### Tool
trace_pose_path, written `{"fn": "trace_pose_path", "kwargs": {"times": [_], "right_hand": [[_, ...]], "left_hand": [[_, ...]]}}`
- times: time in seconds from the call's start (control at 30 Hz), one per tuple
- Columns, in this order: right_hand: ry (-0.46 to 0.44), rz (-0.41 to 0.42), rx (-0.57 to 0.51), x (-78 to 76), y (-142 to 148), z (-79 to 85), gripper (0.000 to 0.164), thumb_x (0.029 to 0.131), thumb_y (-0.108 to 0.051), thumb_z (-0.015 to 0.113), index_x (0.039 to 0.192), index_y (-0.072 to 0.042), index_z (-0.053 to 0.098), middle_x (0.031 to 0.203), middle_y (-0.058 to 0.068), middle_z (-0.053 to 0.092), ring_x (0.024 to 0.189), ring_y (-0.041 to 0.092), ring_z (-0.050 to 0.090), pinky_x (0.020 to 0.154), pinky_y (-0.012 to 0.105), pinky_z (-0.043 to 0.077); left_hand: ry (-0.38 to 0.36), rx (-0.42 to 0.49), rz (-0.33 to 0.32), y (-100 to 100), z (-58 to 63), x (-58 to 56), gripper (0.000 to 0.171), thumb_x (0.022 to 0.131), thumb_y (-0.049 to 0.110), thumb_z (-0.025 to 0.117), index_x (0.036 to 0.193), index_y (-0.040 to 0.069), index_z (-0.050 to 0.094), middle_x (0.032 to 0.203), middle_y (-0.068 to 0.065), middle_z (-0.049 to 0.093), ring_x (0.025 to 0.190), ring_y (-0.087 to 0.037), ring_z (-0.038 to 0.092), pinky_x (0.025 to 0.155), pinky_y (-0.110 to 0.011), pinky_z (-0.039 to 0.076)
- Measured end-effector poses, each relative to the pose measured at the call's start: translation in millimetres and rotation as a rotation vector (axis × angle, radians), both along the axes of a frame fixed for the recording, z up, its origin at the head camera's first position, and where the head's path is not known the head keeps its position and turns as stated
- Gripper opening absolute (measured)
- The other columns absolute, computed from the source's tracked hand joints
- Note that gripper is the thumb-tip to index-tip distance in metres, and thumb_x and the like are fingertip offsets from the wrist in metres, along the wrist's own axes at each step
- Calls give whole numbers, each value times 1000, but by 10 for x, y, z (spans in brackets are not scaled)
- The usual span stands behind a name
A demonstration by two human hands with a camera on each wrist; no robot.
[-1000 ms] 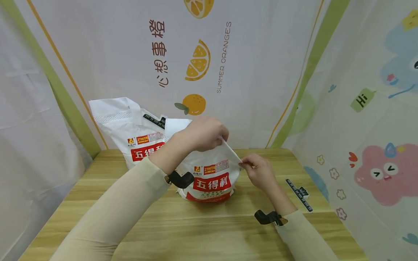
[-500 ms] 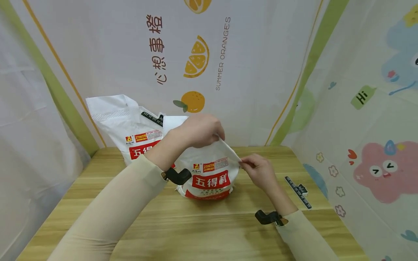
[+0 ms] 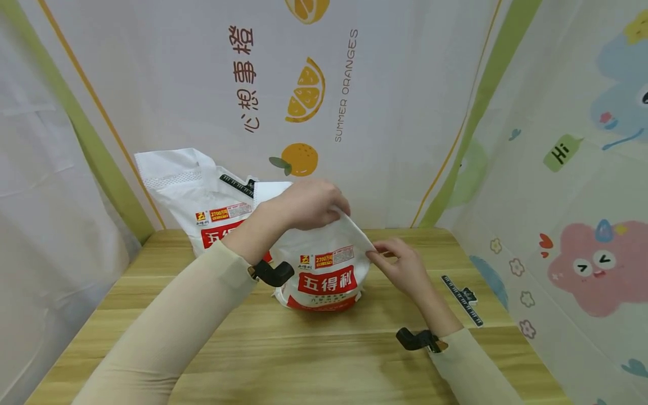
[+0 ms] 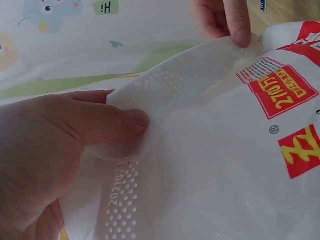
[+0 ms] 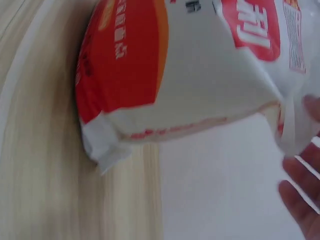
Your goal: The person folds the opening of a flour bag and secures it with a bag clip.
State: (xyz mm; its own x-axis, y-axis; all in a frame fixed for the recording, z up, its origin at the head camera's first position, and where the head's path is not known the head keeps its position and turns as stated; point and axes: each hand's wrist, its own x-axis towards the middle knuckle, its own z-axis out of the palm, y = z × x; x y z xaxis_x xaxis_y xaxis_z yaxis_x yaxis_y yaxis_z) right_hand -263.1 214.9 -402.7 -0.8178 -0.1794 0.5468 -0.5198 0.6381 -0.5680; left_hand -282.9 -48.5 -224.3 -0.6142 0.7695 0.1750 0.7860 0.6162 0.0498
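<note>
A white flour bag point(image 3: 329, 281) with red panels stands upright on the table. My left hand point(image 3: 316, 205) pinches its top edge; in the left wrist view the thumb point(image 4: 120, 125) lies on the white plastic, beside a dotted strip with printed digits. At the bag's right edge is my right hand point(image 3: 400, 264), with the bag's corner between thumb and fingers. The right wrist view shows the fingers point(image 5: 300, 200) somewhat spread beneath that corner. The bag's top slopes down from the left hand to the right one. Part of it is hidden behind the left hand and forearm.
Behind and to the left stands a second, similar flour bag point(image 3: 174, 194), with a black-and-white bag clip point(image 3: 236, 184) near its top. Another such clip point(image 3: 463, 301) lies on the wooden table point(image 3: 304, 360) at the right. Printed curtains point(image 3: 405, 112) hang around the table.
My right hand's fingers have spread a little at the bag's corner. The left hand keeps its hold on the top edge. The view has tilted slightly.
</note>
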Motion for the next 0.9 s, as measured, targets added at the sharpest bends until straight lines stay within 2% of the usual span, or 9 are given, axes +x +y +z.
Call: {"fn": "trace_pose_path", "kwargs": {"times": [0.1,0.2,0.3,0.4,0.53,0.63,0.77,0.83,0.9], "right_hand": [[68,30,-32,-12,-97,74,24,98,-17,84,121,-11,81,112,5,80,103,26,76,90,49,66],[189,73,-75,-36,-220,158,21,97,-12,85,118,-9,82,105,6,81,93,23,77,81,37,67],[300,88,-111,-52,-321,213,12,95,-5,85,106,-7,83,96,7,81,82,20,76,74,21,62],[364,97,-137,-61,-387,229,8,92,2,84,96,-5,82,88,8,80,74,20,75,71,16,60],[365,86,-138,-51,-412,245,8,93,3,81,93,-4,78,84,9,77,71,22,73,67,27,63],[304,78,-136,-45,-419,270,4,96,-3,79,99,-4,78,90,10,78,78,23,74,70,33,64],[199,78,-133,-39,-459,318,13,100,-10,80,112,-6,80,101,8,80,89,22,75,77,31,63],[180,70,-113,-45,-494,338,14,100,-13,81,113,-7,81,101,7,80,89,21,74,78,30,61],[194,58,-97,-51,-529,351,9,101,-12,80,107,-6,82,96,8,80,82,20,71,73,29,58]], "left_hand": [[20,-5,-12,6,-8,0,18,104,14,73,116,15,86,117,-2,84,112,-23,76,101,-42,61],[43,-3,-26,3,-14,-4,16,104,14,74,113,15,87,113,-1,84,109,-23,77,100,-41,61],[65,1,-35,-3,-24,-4,14,103,13,75,110,15,87,111,0,84,107,-23,77,98,-41,62],[85,-2,-35,-12,-33,-3,15,101,12,75,109,16,87,109,0,83,104,-23,76,94,-41,62],[85,-14,-18,14,-29,0,16,98,12,75,109,18,86,108,1,82,100,-22,75,90,-42,62],[76,-17,-4,46,-20,2,15,98,12,75,107,17,86,106,1,83,98,-21,74,88,-40,62],[76,-16,8,73,-28,2,14,98,11,74,104,15,85,102,0,83,92,-21,72,85,-38,61],[83,-16,17,74,-38,2,13,98,11,74,103,15,85,100,1,83,90,-21,71,84,-38,61],[94,-14,21,69,-49,3,12,98,11,74,101,15,85,99,1,82,88,-20,71,83,-37,60]]}}
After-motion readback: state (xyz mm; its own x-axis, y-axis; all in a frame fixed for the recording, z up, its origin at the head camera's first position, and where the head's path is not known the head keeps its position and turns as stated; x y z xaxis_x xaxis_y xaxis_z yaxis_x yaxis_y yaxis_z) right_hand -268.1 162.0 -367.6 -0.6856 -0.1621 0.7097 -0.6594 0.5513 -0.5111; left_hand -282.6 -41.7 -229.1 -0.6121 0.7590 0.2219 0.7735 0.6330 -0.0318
